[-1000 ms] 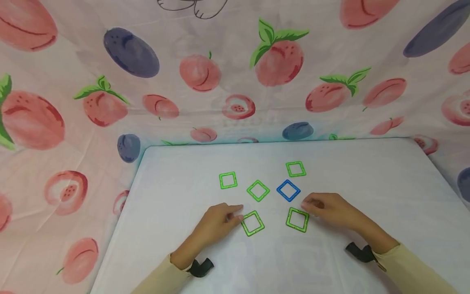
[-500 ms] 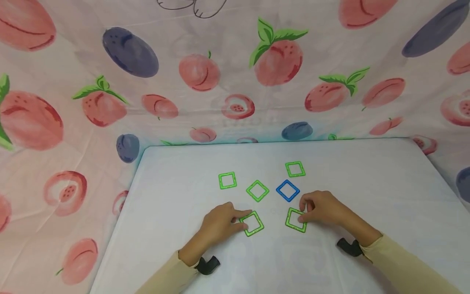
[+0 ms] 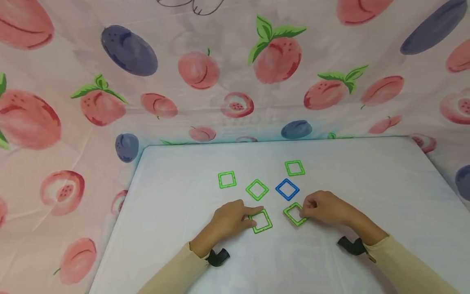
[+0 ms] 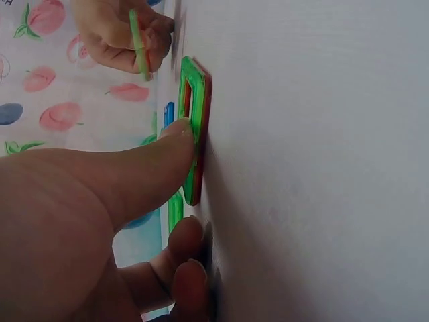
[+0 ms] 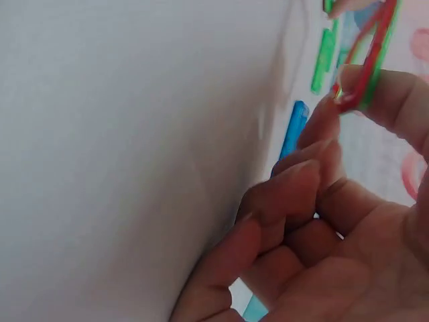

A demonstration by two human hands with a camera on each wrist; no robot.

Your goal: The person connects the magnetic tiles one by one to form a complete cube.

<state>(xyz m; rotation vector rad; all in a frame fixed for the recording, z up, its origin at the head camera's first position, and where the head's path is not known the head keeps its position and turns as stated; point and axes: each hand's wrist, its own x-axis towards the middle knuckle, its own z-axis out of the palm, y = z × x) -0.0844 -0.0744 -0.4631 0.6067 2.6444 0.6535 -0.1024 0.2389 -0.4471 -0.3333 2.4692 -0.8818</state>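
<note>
My left hand (image 3: 232,218) has its thumb and index finger on the left side of a hollow square magnetic tile (image 3: 263,229), low at the table. Its frame is green above and red below; in the left wrist view the thumb presses the green side (image 4: 199,100). Facing it, my right hand (image 3: 327,207) pinches a second green-and-red square tile (image 3: 289,218) between thumb and index finger. That tile is tilted up off the table, its red side (image 5: 375,57) showing in the right wrist view. The other right fingers are curled below it.
Just beyond the hands lie a blue square tile (image 3: 281,194) and a green one (image 3: 251,194), both turned cornerwise. Further back are two more green tiles, one left (image 3: 220,180) and one right (image 3: 297,174). A fruit-print cloth (image 3: 257,126) hangs behind the white table (image 3: 176,183).
Both hands have come onto their tiles. The left hand has slid its tile to the right and turned it slightly. The right hand has taken hold of its tile, lifting and turning it.
</note>
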